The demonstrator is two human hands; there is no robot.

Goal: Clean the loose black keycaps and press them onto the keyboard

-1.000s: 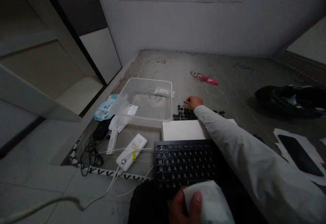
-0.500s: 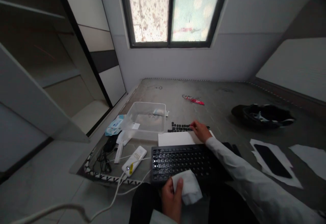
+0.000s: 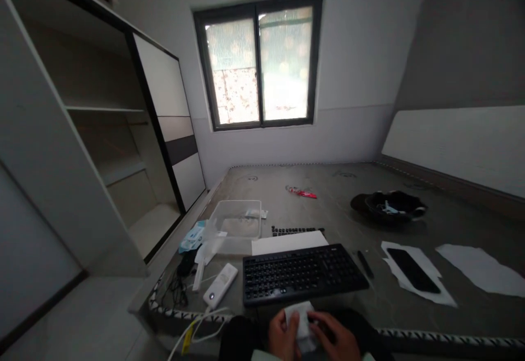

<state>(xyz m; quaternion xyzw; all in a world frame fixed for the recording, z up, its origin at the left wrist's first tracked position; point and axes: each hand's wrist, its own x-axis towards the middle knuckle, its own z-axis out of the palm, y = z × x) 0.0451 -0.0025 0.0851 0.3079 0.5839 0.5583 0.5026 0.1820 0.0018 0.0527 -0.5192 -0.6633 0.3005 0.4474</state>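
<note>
White tissue (image 3: 302, 328) is pinched between the thumb and fingers of the left hand (image 3: 283, 335), while the right hand (image 3: 334, 338), fingertips together, grips a small dark piece (image 3: 310, 320) at the tissue's right edge. Just beyond lies a black keyboard (image 3: 303, 274); farther off are a white slab (image 3: 289, 243) and black keycaps (image 3: 293, 231), with a clear plastic bin (image 3: 241, 247) to the left.

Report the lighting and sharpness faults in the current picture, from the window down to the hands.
Head view: the window glares, its lower panes washed out, while the open wardrobe sinks into shadow; same head view, bottom edge: the left hand and right hand at the white cloth look dim and soft; head view, beyond the keyboard: the small black pieces blur together.
</note>
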